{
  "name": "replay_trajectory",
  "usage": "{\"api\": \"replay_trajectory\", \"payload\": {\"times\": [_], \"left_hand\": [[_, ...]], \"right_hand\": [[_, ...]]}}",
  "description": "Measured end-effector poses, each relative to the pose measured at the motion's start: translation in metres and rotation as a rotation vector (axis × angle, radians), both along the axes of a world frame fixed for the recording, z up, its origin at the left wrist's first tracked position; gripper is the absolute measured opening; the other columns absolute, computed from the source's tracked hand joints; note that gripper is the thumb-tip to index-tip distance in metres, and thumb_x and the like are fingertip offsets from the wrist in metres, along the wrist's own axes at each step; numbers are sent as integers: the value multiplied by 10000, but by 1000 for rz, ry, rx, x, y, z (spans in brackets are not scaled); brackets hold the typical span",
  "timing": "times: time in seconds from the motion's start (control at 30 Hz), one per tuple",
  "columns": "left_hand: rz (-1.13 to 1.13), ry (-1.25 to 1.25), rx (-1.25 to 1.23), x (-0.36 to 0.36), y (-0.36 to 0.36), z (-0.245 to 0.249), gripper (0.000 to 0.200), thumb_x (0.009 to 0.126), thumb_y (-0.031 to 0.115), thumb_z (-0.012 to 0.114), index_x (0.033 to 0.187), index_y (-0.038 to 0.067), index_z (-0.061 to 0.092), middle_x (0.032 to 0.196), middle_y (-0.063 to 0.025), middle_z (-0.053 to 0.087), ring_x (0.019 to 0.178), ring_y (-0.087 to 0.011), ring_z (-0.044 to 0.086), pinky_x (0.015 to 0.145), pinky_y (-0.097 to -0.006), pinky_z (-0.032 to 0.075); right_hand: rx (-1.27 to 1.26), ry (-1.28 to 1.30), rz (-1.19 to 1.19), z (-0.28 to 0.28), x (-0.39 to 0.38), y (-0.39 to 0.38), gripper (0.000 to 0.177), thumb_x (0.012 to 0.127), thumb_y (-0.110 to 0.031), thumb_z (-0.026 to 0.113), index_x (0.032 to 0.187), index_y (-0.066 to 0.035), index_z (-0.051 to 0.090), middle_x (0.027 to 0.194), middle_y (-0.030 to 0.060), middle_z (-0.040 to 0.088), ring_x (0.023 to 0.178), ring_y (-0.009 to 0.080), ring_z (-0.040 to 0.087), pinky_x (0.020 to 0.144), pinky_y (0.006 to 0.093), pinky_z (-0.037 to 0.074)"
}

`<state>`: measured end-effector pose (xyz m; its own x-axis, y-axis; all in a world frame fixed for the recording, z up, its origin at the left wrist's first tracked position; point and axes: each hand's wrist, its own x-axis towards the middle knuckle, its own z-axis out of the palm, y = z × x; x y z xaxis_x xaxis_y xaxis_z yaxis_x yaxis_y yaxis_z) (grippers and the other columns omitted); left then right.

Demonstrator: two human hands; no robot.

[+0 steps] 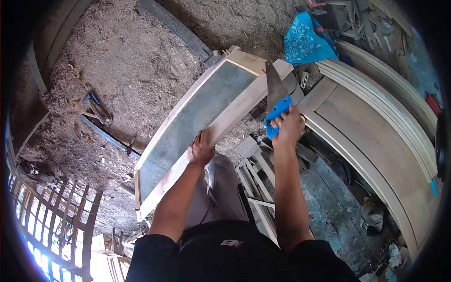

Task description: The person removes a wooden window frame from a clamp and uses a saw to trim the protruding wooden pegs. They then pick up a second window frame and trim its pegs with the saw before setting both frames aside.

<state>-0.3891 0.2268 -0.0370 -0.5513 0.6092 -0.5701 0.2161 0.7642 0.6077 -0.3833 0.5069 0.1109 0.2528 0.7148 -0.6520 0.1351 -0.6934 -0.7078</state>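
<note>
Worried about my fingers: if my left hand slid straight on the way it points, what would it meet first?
Probably the blade of the handsaw held in the right hand; it crosses the wooden frame rail under the left hand. Depth is unclear.

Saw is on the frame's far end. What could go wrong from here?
1. The frame seems steadied only by the left hand on its rail; it may shift under the saw.
2. The right hand grips the saw at arm's reach; a slip could run the blade off the corner.
</note>
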Motion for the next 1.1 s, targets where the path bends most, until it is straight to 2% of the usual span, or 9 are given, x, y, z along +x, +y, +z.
{"api": "replay_trajectory", "payload": {"times": [0.3, 0.43, 0.57, 0.6, 0.63, 0.77, 0.87, 0.97, 1.1], "left_hand": [[-20, 18, 12, 2, -1, -2, 701, 774, 183, 765, 1405, 110, 467, 1374, -164, 582, 1205, -363, 620, 972, -483, 547], [-26, -57, -31, 2, -1, 6, 693, 783, 191, 761, 1405, 108, 468, 1380, -160, 576, 1221, -359, 611, 980, -482, 543], [-6, 28, 11, 0, 0, -4, 688, 768, 191, 776, 1388, 136, 485, 1362, -151, 594, 1183, -369, 630, 956, -490, 554], [3, 20, 4, 1, 1, -6, 690, 763, 191, 782, 1385, 139, 487, 1362, -152, 594, 1185, -366, 630, 958, -490, 552], [5, 6, -5, 5, -2, -4, 693, 759, 191, 788, 1383, 141, 490, 1361, -153, 594, 1187, -364, 630, 960, -490, 551], [13, -19, -16, -4, 1, -2, 699, 762, 195, 791, 1388, 143, 484, 1370, -149, 587, 1194, -360, 627, 974, -489, 544], [-38, -27, -17, -2, 0, 0, 690, 782, 211, 777, 1395, 147, 469, 1379, -138, 573, 1209, -358, 615, 977, -493, 539], [-10, -57, -10, 4, -4, -8, 704, 780, 219, 783, 1403, 149, 462, 1400, -138, 558, 1247, -346, 594, 990, -501, 530], [-19, -33, -36, 2, -1, 1, 667, 793, 193, 772, 1387, 140, 473, 1389, -144, 565, 1237, -358, 594, 985, -504, 527]], "right_hand": [[-11, -44, 5, 5, 0, -10, 278, 983, -255, 545, 826, -70, 409, 629, -9, 396, 439, 121, 360, 421, 316, 324], [30, -42, 2, -36, -16, 26, 258, 986, -263, 542, 854, -74, 426, 642, 2, 410, 445, 117, 379, 385, 318, 299], [23, -129, 61, 4, -6, -13, 196, 994, -279, 530, 957, -95, 473, 636, 4, 441, 443, 121, 397, 432, 299, 330], [-7, -146, 43, 18, -18, -18, 287, 980, -264, 545, 772, -106, 425, 639, -20, 384, 486, 119, 377, 456, 303, 311], [-11, -156, 39, 2, -14, -9, 287, 980, -264, 545, 772, -106, 425, 639, -20, 384, 486, 119, 377, 456, 303, 311], [30, 16, 98, -26, -29, 15, 191, 983, -245, 572, 844, -127, 518, 606, -17, 442, 411, 117, 378, 371, 300, 300], [-3, -10, 97, 10, 1, -7, 252, 998, -264, 571, 780, -153, 507, 587, -30, 411, 413, 99, 382, 407, 295, 348], [-7, 146, 14, -42, 19, 22, 222, 1001, -253, 555, 815, -141, 512, 622, -25, 428, 449, 100, 403, 399, 293, 333], [4, -87, 1, -27, 3, 3, 191, 985, -273, 562, 878, -133, 486, 704, -13, 470, 542, 107, 423, 432, 297, 326]]}}
